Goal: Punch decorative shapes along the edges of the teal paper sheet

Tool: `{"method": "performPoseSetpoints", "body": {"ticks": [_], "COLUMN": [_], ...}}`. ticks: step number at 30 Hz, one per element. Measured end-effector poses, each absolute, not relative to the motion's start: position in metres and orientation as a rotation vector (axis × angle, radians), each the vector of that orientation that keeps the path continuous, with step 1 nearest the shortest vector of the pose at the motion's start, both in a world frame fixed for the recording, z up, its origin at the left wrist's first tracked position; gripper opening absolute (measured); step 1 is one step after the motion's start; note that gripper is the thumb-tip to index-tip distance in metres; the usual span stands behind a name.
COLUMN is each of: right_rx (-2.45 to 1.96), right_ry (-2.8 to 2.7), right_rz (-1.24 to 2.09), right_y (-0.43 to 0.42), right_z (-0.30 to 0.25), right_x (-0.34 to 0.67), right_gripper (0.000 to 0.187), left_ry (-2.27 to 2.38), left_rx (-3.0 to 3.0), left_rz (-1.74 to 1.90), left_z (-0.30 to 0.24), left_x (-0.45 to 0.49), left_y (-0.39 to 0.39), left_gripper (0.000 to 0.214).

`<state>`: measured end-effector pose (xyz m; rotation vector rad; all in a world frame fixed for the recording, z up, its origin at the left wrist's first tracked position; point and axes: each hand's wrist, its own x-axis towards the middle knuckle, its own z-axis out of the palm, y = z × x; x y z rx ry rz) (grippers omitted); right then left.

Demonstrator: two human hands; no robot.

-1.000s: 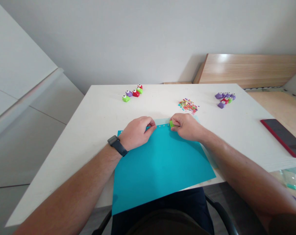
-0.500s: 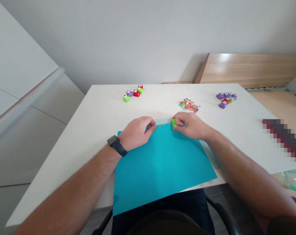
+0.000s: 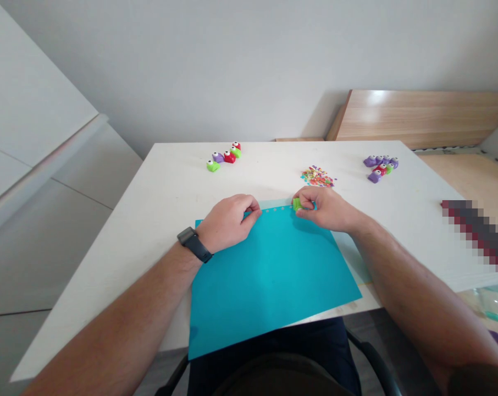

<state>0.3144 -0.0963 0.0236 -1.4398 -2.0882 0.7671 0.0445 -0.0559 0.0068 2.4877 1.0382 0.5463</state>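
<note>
A blue sheet [image 3: 269, 280] is laid across the bench [image 3: 150, 203] at its near edge, with the sheet's near side projecting past that edge. The sheet's far margin is pinched between the thumb and fingers of the left hand [image 3: 229, 224], on whose wrist a dark watch [image 3: 194, 243] is worn. A small green tool [image 3: 297, 204] is gripped between the thumb and curled fingers of the right hand [image 3: 327, 208] and is set at the same margin, toward the sheet's far right corner. Between the two hands, a row of small pale marks [image 3: 275, 209] is noted along the margin; whether they are cut through cannot be told. A pale translucent strip [image 3: 271, 204] is seen just beyond the sheet, on the side of the bench's far edge. A pile of many-coloured bits [image 3: 318, 177] is found beyond the right hand, between it and the bench's far edge. A group of five eyed pieces [image 3: 230, 158] in green, purple and red is placed by the far edge, toward the far left corner. A second group of eyed pieces [image 3: 383, 169], mostly purple, is placed near the far right corner. A dark object with a red side [image 3: 480, 234] is located at the bench's right edge, its details being obscured.
</note>
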Motion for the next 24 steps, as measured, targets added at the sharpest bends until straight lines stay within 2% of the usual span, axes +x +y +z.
{"method": "performPoseSetpoints", "body": {"ticks": [24], "right_rx": [-1.46], "right_ry": [-2.119], "right_rz": [0.763], "right_y": [-0.0967], "right_z": [0.0192], "right_x": [0.3098], "right_gripper": [0.032], "left_ry": [1.042], "left_rx": [2.55], "left_rz": [0.511], "left_z": [0.004], "left_x": [0.0443], "left_y": [-0.0545], "left_gripper": [0.025]}}
